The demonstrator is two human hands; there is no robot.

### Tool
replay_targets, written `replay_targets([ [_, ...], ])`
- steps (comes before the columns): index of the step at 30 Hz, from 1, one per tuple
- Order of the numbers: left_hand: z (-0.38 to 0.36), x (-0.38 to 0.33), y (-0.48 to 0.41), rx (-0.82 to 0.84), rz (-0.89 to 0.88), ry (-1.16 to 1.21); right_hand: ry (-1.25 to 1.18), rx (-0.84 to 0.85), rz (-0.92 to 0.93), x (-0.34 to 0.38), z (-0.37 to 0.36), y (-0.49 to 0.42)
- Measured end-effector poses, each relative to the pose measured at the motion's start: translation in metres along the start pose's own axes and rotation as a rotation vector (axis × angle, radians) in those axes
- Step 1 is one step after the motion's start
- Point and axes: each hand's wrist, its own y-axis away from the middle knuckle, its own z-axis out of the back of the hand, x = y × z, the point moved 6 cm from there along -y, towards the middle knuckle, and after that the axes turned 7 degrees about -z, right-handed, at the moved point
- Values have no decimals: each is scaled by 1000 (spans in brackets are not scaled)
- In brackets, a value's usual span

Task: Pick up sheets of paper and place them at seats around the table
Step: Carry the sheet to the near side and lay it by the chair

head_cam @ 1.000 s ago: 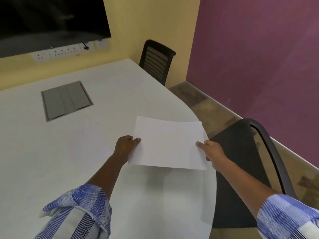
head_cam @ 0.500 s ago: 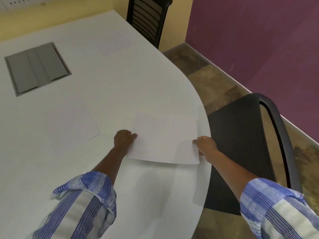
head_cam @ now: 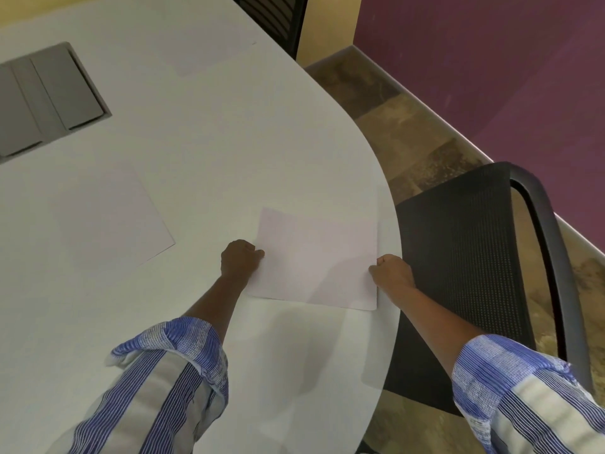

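A person sets a sheet of paper [head_cam: 317, 260] down at the rounded end of a white table [head_cam: 229, 142], directly in front of a black mesh chair [head_cam: 465, 257] drawn close to the rim. The step in hand appears to be the placing itself. The sheet lies flat, or very nearly so, on the tabletop, with its right edge close to the table's curve and a faint shadow under its near edge (whether that edge is fully down cannot be told).

The left hand [head_cam: 239, 258], fingers curled in, pinches the sheet's left edge. The right hand [head_cam: 391, 270], likewise curled, grips the right edge just where table meets chair. Neither hand is spread; both are closed on the paper.

A second sheet [head_cam: 108, 217] lies well apart to the left. A third sheet [head_cam: 209, 50] rests farther up the table near another dark chair [head_cam: 275, 14], suggesting some seats are already served. A grey hatch [head_cam: 49, 96] is set into the tabletop.

The next move, on this reading, calls for both hands to let go cleanly without dragging the light sheet off square, then to fetch paper for a seat not yet served.
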Motion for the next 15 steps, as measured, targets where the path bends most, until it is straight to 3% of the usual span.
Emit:
replay_targets([
  [11,-8,3,-1,-3,-123,-176,183,-104,63,5,-3,8],
  [15,-12,-3,5,36,-282,-464,248,-116,128,11,-4,17],
])
